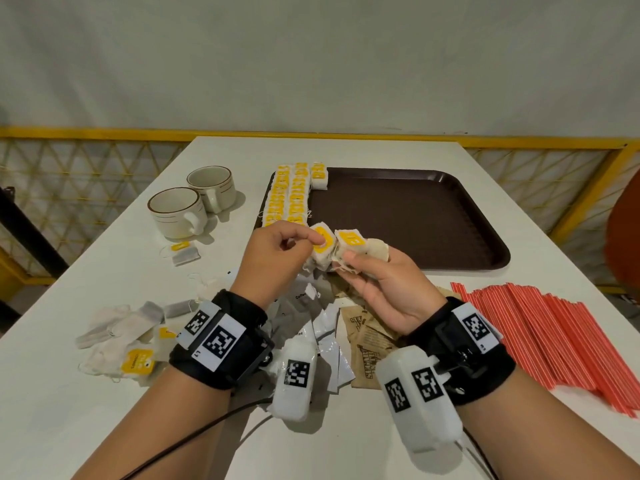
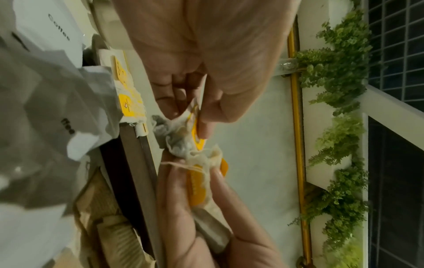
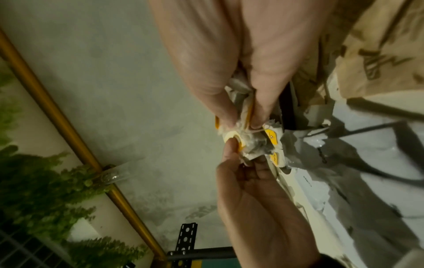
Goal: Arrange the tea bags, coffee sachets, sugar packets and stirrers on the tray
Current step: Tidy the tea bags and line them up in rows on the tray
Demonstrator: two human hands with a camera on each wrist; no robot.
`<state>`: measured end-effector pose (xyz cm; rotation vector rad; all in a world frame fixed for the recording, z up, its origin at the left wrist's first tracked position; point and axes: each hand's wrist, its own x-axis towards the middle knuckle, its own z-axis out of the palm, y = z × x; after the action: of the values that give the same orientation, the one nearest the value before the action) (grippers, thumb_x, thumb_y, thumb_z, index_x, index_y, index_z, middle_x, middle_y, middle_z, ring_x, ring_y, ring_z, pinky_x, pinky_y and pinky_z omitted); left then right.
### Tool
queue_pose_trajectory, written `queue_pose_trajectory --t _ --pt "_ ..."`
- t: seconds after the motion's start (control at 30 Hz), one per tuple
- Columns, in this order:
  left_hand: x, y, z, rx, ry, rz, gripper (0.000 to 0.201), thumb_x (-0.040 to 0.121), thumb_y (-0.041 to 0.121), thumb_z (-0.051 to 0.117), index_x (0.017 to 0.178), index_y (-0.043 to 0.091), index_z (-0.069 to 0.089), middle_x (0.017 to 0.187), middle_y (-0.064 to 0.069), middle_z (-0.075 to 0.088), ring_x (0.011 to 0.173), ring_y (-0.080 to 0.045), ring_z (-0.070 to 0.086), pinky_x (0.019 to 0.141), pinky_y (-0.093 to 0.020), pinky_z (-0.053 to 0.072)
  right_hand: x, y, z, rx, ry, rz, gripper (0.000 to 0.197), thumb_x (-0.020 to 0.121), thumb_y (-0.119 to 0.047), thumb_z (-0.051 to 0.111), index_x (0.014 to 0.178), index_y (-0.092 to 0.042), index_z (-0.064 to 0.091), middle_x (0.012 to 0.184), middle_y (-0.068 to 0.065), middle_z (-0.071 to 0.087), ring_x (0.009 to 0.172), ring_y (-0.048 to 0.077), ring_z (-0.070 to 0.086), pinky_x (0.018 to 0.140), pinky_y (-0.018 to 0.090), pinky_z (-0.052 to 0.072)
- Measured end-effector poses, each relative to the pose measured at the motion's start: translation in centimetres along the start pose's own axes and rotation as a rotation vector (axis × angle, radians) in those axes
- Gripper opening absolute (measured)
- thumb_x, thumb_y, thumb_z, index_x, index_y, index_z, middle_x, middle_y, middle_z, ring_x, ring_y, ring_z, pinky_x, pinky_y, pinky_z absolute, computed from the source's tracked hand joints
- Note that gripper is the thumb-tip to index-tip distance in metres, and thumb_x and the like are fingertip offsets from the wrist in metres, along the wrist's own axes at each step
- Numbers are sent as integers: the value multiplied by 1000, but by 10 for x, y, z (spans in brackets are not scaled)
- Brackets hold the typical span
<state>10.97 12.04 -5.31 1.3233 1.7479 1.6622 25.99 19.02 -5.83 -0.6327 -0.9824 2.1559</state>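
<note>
Both hands are up in the middle of the head view, just in front of the near edge of the tray (image 1: 450,216). The left hand (image 1: 277,258) pinches one tea bag (image 1: 322,242) by its yellow tag. The right hand (image 1: 384,285) pinches another tea bag (image 1: 353,244), also with a yellow tag on top. The two bags touch each other, and their strings look tangled between them. In the left wrist view the left hand's thumb and fingers (image 2: 206,108) are closed on the tag, and the right hand (image 2: 206,208) holds its bag from below.

The tray is brown and sits in the upper middle of the frame on the white desk (image 1: 346,445). Two rows of tea bags (image 1: 287,195) lie along its left side, with one more bag (image 1: 319,175) at the top beside them.

Loose tea bags (image 1: 131,341) lie in a pile at the lower left. White coffee sachets (image 1: 325,327) and brown sugar packets (image 1: 367,348) lie under the wrists in the middle. Red stirrers (image 1: 554,334) lie in a bunch at the right. Two cups (image 1: 194,206) stand at the upper left, with one tea bag (image 1: 183,252) just below them.
</note>
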Motion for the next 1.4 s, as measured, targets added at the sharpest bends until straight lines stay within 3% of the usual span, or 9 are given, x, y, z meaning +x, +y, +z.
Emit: queue_pose_trajectory --t 0.23,0.47,0.6,0.73,0.83,0.97,1.1,1.27,1.4 --pt "-3 6 8 77 -47 14 7 78 21 76 72 22 72 83 -2 65 79 -25 59 76 -35 49 -4 8 6 -318 -27 -31 16 87 9 57 92 -3 66 83 10 69 77 16 65 74 26 54" --pt "9 -6 -11 -8 86 -69 10 83 18 72 82 8 72 77 -5 67 70 -14 57 72 -32 48 -2 -4 4 -124 50 90 6 92 1 51 95 -3 54 110 24 65 105 40 64 84 48 56" --pt "9 -6 -15 -15 56 -92 8 83 15 72 75 14 71 76 -3 67 69 -11 57 71 -27 46 -6 -7 1 -480 4 16 25 99 -17 47 81 -11 64 109 6 71 91 21 66 66 28 57" --pt "8 -6 -15 7 29 -87 10 83 13 71 73 13 71 75 -9 65 67 -14 56 67 -27 46 -6 -7 -2 -789 -67 -144 31 100 -20 44 86 -17 71 111 -3 69 106 12 62 96 31 46" --pt "8 -4 -15 6 25 -89 11 84 12 70 73 13 71 73 -8 64 65 -15 55 64 -26 46 -6 -13 1 -952 -14 -261 31 101 -24 43 92 -22 72 122 -10 58 114 0 51 96 22 37" --pt "8 -3 -16 -5 3 -93 7 85 15 69 78 14 71 76 -6 66 67 -10 57 68 -26 46 -3 -17 12 -865 -27 -300 22 100 -19 42 98 -19 64 86 -7 61 83 7 55 81 23 42" --pt "6 0 -17 -26 -16 -98 5 85 14 68 82 14 72 86 -15 70 76 -14 60 79 -34 51 1 -26 20 -787 -73 -94 33 99 -43 36 107 -22 61 72 -8 39 70 7 41 70 24 36" --pt "7 -1 -15 7 -22 -138 10 87 11 65 80 17 70 86 -3 70 80 -13 63 86 -34 52 17 -28 23 -859 -37 23 46 91 -7 26 122 -16 60 60 -6 39 59 8 39 59 22 33" --pt "9 -5 -18 12 -14 -149 9 85 8 67 79 13 71 83 -5 70 77 -12 62 81 -34 52 11 -45 11 -1202 -185 -24 41 90 -2 42 112 -26 67 75 -7 54 70 4 50 71 22 38"
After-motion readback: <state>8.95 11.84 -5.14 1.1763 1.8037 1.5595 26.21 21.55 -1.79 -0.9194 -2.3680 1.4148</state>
